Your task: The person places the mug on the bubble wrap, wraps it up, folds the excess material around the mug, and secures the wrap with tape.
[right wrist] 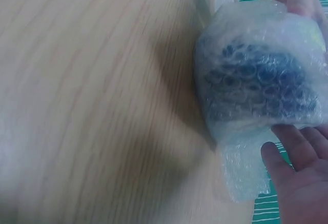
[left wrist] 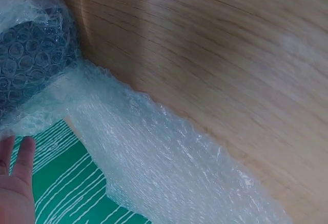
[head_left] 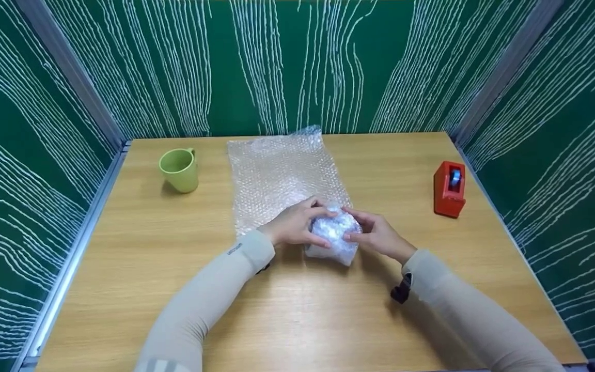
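Note:
A rounded bundle of bubble wrap [head_left: 334, 230] is between both hands near the table's middle. Something dark blue shows through its layers in the right wrist view, its kind hidden by the wrap. My left hand [head_left: 297, 222] holds the bundle's left side, thumb toward me and fingers over the far top. From the right, my right hand [head_left: 377, 236] grips it with spread thumb and fingers. A long flat sheet of bubble wrap [head_left: 282, 175] runs from the bundle toward the back of the table. In the left wrist view, the sheet [left wrist: 154, 152] extends from the wrapped part.
A green mug [head_left: 179, 173] stands at the back left of the wooden table [head_left: 297, 320]. Toward the right edge is a red tape dispenser [head_left: 449, 188]. Green panels with white wavy lines [head_left: 323, 67] enclose the table at the back and both sides.

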The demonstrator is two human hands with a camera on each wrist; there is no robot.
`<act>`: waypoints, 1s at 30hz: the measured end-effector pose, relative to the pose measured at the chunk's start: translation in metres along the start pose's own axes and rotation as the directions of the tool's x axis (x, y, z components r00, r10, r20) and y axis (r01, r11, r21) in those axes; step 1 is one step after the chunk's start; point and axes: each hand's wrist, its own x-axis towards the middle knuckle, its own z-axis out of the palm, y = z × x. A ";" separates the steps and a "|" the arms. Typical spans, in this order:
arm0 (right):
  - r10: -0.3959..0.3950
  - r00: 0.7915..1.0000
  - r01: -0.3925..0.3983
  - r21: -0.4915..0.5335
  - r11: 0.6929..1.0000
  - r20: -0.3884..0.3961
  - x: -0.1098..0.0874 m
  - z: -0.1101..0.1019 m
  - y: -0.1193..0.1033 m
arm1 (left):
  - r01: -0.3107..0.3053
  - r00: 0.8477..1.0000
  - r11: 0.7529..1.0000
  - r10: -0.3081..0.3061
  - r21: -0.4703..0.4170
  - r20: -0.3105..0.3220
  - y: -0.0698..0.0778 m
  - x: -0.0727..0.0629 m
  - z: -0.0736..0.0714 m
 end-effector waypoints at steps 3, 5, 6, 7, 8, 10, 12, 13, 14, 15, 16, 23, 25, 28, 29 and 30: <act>-0.006 1.000 0.006 0.013 1.000 0.007 -0.001 0.003 -0.001 | -0.001 1.000 1.000 0.001 -0.003 -0.010 0.001 -0.001 0.002; -0.008 1.000 0.007 0.021 1.000 0.006 -0.002 0.004 -0.001 | -0.001 1.000 1.000 0.001 -0.011 -0.018 0.000 -0.002 0.003; -0.009 1.000 0.009 0.029 1.000 0.002 -0.002 0.004 0.000 | 0.005 1.000 1.000 -0.005 -0.025 -0.025 0.000 -0.003 0.004; -0.013 1.000 0.013 0.036 0.999 -0.007 -0.002 0.005 0.000 | 0.009 0.999 0.999 -0.011 -0.047 -0.033 0.000 -0.003 0.005; -0.021 1.000 0.021 0.039 0.999 -0.015 -0.002 0.006 0.000 | 0.017 0.999 0.997 -0.020 -0.070 -0.041 -0.001 -0.003 0.006; -0.022 0.999 0.023 0.029 0.999 -0.050 -0.003 0.008 -0.001 | 0.030 0.998 0.992 -0.036 -0.123 -0.052 0.000 -0.004 0.006; -0.026 0.996 0.026 0.003 1.000 -0.085 -0.003 0.010 -0.003 | 0.037 0.997 0.985 -0.048 -0.166 -0.062 0.001 -0.005 0.006; -0.029 0.995 0.028 -0.013 1.000 -0.099 -0.003 0.011 -0.005 | 0.037 0.997 0.984 -0.048 -0.176 -0.063 0.001 -0.005 0.006; -0.029 0.993 0.025 -0.033 0.999 -0.112 -0.003 0.012 -0.006 | 0.038 0.997 0.984 -0.049 -0.175 -0.061 0.002 -0.005 0.006; -0.025 0.992 0.019 -0.048 0.999 -0.126 -0.003 0.013 -0.008 | 0.034 0.997 0.985 -0.045 -0.170 -0.060 0.002 -0.005 0.006; -0.023 0.991 0.015 -0.062 0.998 -0.134 -0.003 0.014 -0.009 | 0.032 0.997 0.986 -0.042 -0.162 -0.060 0.002 -0.006 0.005; -0.093 0.991 0.079 -0.143 0.987 -0.092 -0.003 0.017 -0.017 | 0.031 0.998 0.988 -0.039 -0.148 -0.048 0.000 -0.011 0.002; -0.110 0.992 0.095 -0.187 0.978 -0.069 -0.002 0.019 -0.020 | 0.051 0.998 0.986 -0.058 -0.161 -0.040 -0.002 -0.014 0.000; -0.105 0.994 0.095 -0.244 0.965 -0.029 -0.001 0.024 -0.024 | 0.097 0.995 0.977 -0.101 -0.191 -0.014 -0.006 -0.019 -0.002; -0.100 0.995 0.091 -0.261 0.961 -0.018 0.000 0.026 -0.025 | 0.117 0.993 0.974 -0.120 -0.194 0.001 -0.007 -0.021 -0.003; -0.084 0.996 0.077 -0.272 0.959 -0.012 0.000 0.028 -0.026 | 0.134 0.991 0.972 -0.134 -0.190 0.015 -0.009 -0.023 -0.003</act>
